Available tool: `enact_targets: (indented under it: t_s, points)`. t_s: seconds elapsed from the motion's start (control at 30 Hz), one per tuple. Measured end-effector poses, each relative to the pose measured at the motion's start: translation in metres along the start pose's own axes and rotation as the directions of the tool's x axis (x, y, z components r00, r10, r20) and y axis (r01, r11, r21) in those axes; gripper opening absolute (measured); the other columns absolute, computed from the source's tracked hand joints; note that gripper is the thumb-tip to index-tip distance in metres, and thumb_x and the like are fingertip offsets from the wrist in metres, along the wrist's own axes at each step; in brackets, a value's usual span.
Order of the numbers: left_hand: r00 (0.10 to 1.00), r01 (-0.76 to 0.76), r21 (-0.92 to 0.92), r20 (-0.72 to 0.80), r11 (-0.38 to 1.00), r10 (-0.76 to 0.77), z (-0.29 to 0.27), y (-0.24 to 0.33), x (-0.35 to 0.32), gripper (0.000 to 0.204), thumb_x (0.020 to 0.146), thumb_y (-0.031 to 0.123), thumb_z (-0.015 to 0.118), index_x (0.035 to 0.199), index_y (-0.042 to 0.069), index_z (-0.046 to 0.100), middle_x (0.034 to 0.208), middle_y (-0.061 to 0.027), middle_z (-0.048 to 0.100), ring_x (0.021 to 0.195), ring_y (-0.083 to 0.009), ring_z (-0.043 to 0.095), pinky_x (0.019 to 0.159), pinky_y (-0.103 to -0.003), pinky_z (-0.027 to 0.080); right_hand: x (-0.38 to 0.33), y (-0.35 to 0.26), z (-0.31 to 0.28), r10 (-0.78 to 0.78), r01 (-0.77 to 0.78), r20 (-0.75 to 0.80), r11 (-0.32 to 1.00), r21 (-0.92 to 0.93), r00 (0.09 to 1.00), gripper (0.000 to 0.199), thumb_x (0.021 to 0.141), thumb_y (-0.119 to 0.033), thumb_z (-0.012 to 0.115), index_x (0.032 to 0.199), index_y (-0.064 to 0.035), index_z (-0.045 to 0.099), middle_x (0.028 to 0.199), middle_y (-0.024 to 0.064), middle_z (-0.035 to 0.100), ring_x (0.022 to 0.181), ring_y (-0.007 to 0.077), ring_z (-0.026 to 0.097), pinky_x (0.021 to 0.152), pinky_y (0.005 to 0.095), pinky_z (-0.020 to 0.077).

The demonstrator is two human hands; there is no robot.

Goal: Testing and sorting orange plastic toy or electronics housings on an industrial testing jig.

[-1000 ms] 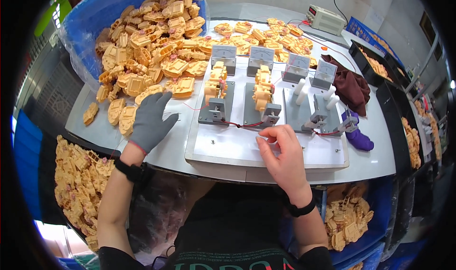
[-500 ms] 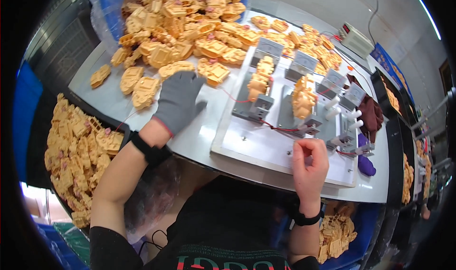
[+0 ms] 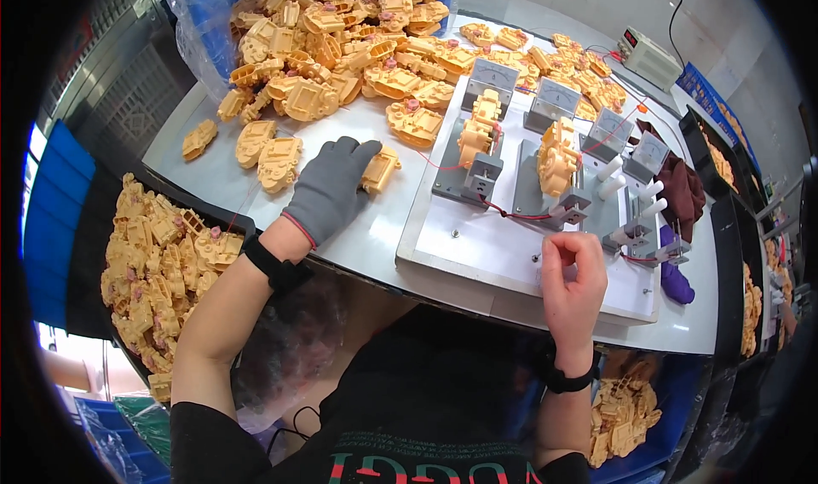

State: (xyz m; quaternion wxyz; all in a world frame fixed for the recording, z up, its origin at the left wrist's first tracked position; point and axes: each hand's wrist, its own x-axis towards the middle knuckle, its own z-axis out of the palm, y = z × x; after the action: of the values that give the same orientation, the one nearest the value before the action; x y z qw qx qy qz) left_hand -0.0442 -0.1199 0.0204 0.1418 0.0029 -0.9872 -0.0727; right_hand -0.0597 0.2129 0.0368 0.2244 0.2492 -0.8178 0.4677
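Observation:
My left hand, in a grey glove, is closed on a pale yellow plastic gearbox housing at the table's near middle. Its fingers cover the housing's left side. The bare right hand hovers by the front of a white test board, thumb and fingers curled together, with nothing visible in them. Two upright yellow gearboxes sit in grey fixtures on that board: one on the left, another further right. Panel meters stand behind them.
A large heap of yellow housings spills from a blue bin at the back. More fill a black tray at left and a blue bin below right. A power supply, brown cloth and purple item lie on the right.
My left hand was spread over the near edge of the heap; now it is closed on a housing, a little lower and to the right. The right hand keeps its curl. The view has shifted slightly.

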Motion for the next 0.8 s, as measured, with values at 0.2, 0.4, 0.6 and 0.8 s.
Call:
enact_targets:
  t_s: [0.2, 0.4, 0.6, 0.8]
  points:
    - [0.995, -0.091, 0.101, -0.039, 0.991, 0.095, -0.01, -0.013, 0.004, 0.053, 0.076, 0.016, 0.073, 0.126, 0.01, 0.058, 0.127, -0.0169, 0.056, 0.114, -0.0373, 0.055, 0.098, -0.041, 0.048, -0.006, 0.014, -0.01, 0.075, -0.067, -0.025, 0.97, 0.233, 0.997, 0.005, 0.092, 0.0, 0.064, 0.096, 0.0, 0.06, 0.093, 0.0059, 0.057, 0.079, 0.0139, 0.054, 0.072, 0.0257, 0.046]
    - [0.998, -0.058, -0.12, -0.005, 0.991, 0.058, 0.002, -0.019, 0.003, 0.042, 0.079, 0.015, 0.069, 0.119, 0.003, 0.062, 0.121, -0.0152, 0.061, 0.108, -0.0313, 0.06, 0.097, -0.039, 0.049, -0.016, 0.017, -0.03, 0.139, -0.094, -0.06, 0.877, 0.471, 0.989, 0.004, 0.097, 0.001, 0.057, 0.1, 0.0002, 0.055, 0.102, 0.0051, 0.053, 0.089, 0.0102, 0.05, 0.083, 0.0224, 0.0423]
    - [0.843, 0.512, -0.782, 0.379, 0.355, -0.381, -0.03, -0.026, -0.016, 0.033, 0.09, 0.021, 0.063, 0.118, 0.005, 0.06, 0.115, -0.0081, 0.064, 0.101, -0.0245, 0.063, 0.091, -0.039, 0.053, -0.019, 0.037, -0.065, 0.192, -0.08, -0.292, 0.931, 0.356, 0.937, 0.01, 0.1, -0.003, 0.054, 0.11, -0.001, 0.055, 0.109, 0.0056, 0.055, 0.098, 0.0123, 0.051, 0.092, 0.0245, 0.0412]
    - [0.872, 0.457, -0.782, 0.488, -0.424, 0.039, -0.091, 0.047, -0.023, 0.053, 0.094, 0.029, 0.06, 0.14, 0.005, 0.048, 0.128, -0.0122, 0.062, 0.113, -0.0279, 0.064, 0.084, -0.04, 0.056, -0.007, 0.056, -0.066, 0.252, -0.132, -0.279, 0.913, 0.386, 0.927, 0.027, 0.099, -0.007, 0.056, 0.125, -0.0015, 0.053, 0.118, 0.0041, 0.054, 0.106, 0.0117, 0.05, 0.093, 0.0269, 0.0427]
